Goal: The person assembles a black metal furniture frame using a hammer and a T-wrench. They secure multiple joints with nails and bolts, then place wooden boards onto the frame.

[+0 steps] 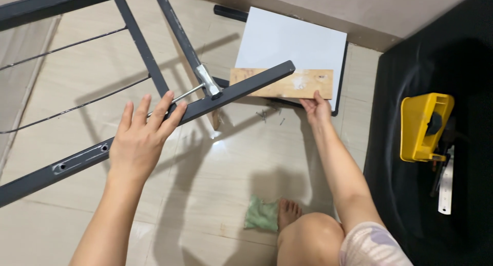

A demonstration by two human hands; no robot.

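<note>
While gripping: yellow case (425,123), closed.

- Metal frame (102,153) tilts across floor (215,194), left; left hand (144,137) on its lower bar.
- Board (282,83) right of frame's bar end, right hand (317,109) at its edge.
- Screws (269,114) on floor between the hands.
- Panel (292,40) behind board.
- Cloth (262,213) beside foot (289,212), near.
- Plastic tool (425,125) far right.

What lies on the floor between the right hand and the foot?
In the head view, only bare glossy floor tile lies between the right hand and the foot; small screws lie just left of the hand.
</note>
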